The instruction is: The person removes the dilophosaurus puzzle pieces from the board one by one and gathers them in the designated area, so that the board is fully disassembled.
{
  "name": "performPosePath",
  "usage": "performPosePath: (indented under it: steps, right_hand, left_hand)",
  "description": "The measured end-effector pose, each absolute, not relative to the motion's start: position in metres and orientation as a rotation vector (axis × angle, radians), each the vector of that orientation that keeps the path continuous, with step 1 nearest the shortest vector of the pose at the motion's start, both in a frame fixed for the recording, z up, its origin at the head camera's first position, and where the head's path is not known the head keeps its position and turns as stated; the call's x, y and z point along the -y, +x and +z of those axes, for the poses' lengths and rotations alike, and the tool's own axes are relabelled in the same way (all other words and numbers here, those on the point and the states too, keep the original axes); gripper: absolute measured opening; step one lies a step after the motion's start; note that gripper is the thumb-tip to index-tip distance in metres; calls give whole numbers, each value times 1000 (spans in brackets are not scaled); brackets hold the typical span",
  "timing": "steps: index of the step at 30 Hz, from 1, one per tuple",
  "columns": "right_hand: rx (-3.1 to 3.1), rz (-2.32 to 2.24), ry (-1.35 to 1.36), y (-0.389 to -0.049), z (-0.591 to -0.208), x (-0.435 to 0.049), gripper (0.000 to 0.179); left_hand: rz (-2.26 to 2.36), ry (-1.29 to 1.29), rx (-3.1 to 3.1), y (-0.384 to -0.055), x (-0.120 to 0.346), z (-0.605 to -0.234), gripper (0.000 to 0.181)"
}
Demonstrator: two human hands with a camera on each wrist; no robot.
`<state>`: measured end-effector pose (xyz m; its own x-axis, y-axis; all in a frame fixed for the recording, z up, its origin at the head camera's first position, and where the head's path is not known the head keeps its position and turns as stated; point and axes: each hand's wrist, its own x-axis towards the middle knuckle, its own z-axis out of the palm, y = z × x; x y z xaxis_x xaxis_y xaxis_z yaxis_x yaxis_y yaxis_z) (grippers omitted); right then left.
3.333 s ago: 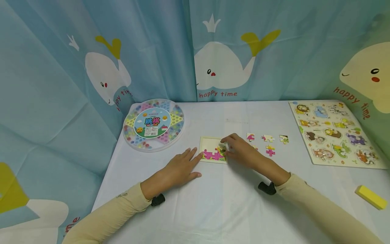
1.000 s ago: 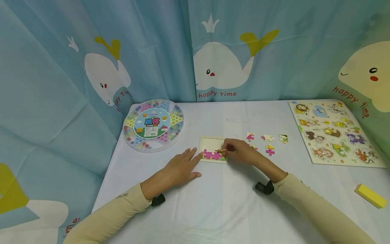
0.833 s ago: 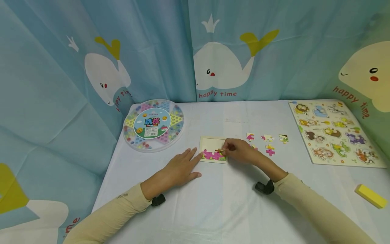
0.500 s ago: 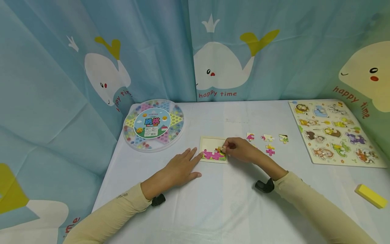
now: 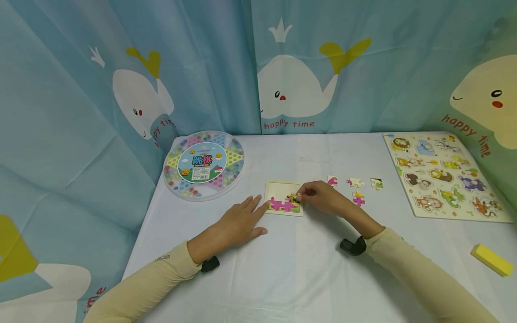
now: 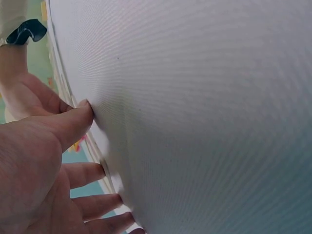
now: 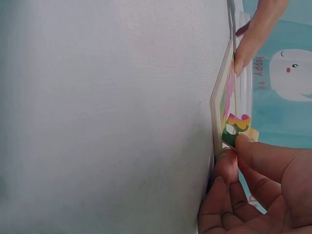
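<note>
A small jigsaw tray (image 5: 278, 187) lies mid-table with pink and green pieces (image 5: 279, 205) along its near side. My right hand (image 5: 323, 196) pinches a jigsaw piece (image 7: 236, 126) between thumb and fingers at the tray's right side. That piece shows yellow, green and pink and stands tilted over the tray in the right wrist view. My left hand (image 5: 239, 222) lies spread on the table, its index fingertip at the tray's left edge. In the left wrist view the left thumb (image 6: 78, 122) and fingers look straight.
Several loose jigsaw pieces (image 5: 355, 182) lie right of the tray, some partly behind the right hand. A round Chinese checkers box (image 5: 169, 179) sits back left. An animal peg puzzle board (image 5: 420, 175) is at the right, with a yellow block (image 5: 491, 260) nearer. A curtain (image 5: 226, 67) hangs behind.
My right hand has shifted and turned slightly at the tray's right side, tilting the pinched piece about. More of the piece shows now than a second ago. The left hand has stayed still.
</note>
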<state>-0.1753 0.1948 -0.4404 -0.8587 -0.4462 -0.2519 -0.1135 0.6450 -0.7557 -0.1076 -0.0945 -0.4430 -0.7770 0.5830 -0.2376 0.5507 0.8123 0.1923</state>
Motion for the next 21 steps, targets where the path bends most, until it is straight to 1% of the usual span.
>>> performPosePath:
  steps: [6,11,15,19,21]
  right_hand:
    - [-2467,-1082,-417,-176,-441,-198,19]
    - [-2541,-1076,-399,-179,-435,-212,20]
    - [-2568,-1101,-370,-182,-422,-232,24]
    - [-2602,-1131,-355,-182,-408,-260,30]
    - [-2641,-1137,-353,-181,-402,-276,30]
  left_hand:
    - [160,856,-2707,-108,94,-443,75]
    - [158,855,-2704,-107,93,-442,75]
    - [162,854,-2705,-107,94,-442,75]
    - [163,851,-2703,-107,94,-443,75]
    - [159,852,-2705,-107,94,-443,75]
